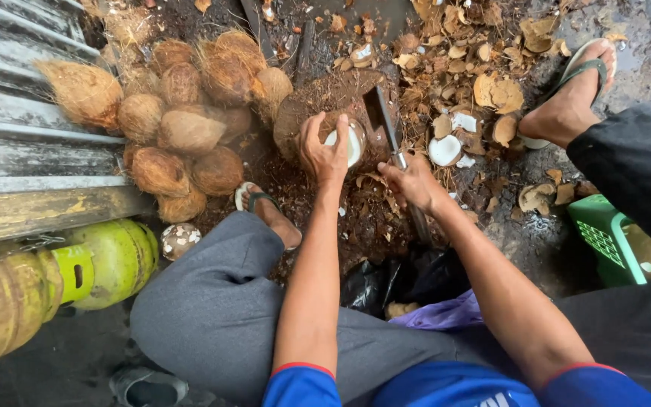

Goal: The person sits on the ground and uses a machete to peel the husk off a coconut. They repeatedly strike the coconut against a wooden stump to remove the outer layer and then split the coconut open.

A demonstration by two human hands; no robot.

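Dirt ground (325, 218), husk-strewn; coconut pile (178, 120) upper left. Centre: left hand (324, 151) gripping coconut (344, 139); right hand (414, 183) closed around cleaver (383, 120).

packages: we see black plastic bag (386, 283) near centre | lilac plastic bag (446, 313) just right of it | labels, signs, screens: none

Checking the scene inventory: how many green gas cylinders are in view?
2. One gas cylinder lies at lower left beside the person's knee; the other gas cylinder lies left of it, cut by the frame edge. More may be hidden.
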